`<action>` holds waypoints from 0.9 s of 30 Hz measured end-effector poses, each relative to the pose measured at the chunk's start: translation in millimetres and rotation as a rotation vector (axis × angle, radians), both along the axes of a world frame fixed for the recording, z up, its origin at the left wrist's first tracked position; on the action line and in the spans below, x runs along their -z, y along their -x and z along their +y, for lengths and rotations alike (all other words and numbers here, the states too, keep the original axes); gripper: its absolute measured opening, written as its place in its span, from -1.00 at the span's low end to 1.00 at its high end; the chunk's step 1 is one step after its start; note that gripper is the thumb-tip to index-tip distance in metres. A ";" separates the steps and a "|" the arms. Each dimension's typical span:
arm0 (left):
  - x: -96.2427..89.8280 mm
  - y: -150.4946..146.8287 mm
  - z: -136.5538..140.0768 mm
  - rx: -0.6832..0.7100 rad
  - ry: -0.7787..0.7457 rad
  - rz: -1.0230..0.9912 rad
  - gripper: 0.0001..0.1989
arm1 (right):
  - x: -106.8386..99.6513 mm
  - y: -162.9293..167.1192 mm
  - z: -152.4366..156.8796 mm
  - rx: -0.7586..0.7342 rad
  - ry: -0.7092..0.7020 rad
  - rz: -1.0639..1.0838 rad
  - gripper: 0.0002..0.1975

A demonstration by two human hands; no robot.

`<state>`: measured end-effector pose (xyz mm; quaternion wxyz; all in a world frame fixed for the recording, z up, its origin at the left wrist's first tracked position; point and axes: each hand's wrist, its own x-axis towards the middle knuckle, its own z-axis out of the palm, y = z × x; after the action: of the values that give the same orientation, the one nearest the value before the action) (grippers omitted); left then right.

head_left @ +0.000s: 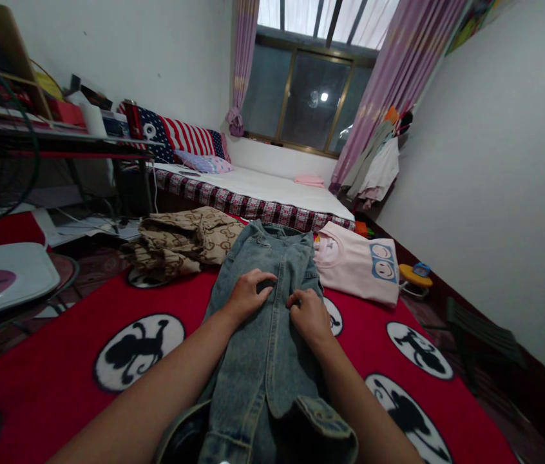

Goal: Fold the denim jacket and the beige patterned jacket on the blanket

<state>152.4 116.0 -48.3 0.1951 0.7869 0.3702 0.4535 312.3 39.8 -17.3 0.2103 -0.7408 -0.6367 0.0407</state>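
Red blanket (60,367) lies under the denim garment (270,335); on the garment, your left hand (247,298) has thumb and fingers apart, your right hand (309,314) curls, pinch unclear. Looks like smoothing; next move probably calls for even grip.

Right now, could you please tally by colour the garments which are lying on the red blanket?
Blue denim garment: 1
Tan-brown patterned garment: 1
Pale pink top with a smiley print: 1
Total: 3 garments on the red blanket
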 end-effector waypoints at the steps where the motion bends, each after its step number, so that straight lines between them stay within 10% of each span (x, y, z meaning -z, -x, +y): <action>1: -0.5 -0.4 -0.7 0.017 -0.014 -0.009 -0.75 | -3.7 -0.6 -0.9 -0.005 0.024 -0.032 -0.72; 7: 1.0 -3.6 -0.2 -0.010 -0.025 0.033 -0.66 | -26.8 -4.9 -8.9 -0.059 0.106 -0.172 -0.76; 13: 4.1 -4.4 3.0 -0.074 0.013 0.056 -0.68 | -14.6 1.8 -1.2 -0.169 -0.243 -0.215 -0.42; 18: -2.6 -1.7 -3.9 -0.311 0.170 0.149 -0.71 | 20.4 -0.8 11.4 -0.344 0.078 -0.173 -0.32; 27: -3.9 6.0 1.4 -0.468 0.047 0.440 -0.51 | 28.8 1.8 13.3 -0.275 0.099 -0.216 -0.33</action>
<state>146.4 117.4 -44.4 0.0190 0.7547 0.5850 0.2963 310.5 53.0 -46.1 0.0965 -0.6561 -0.7482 0.0206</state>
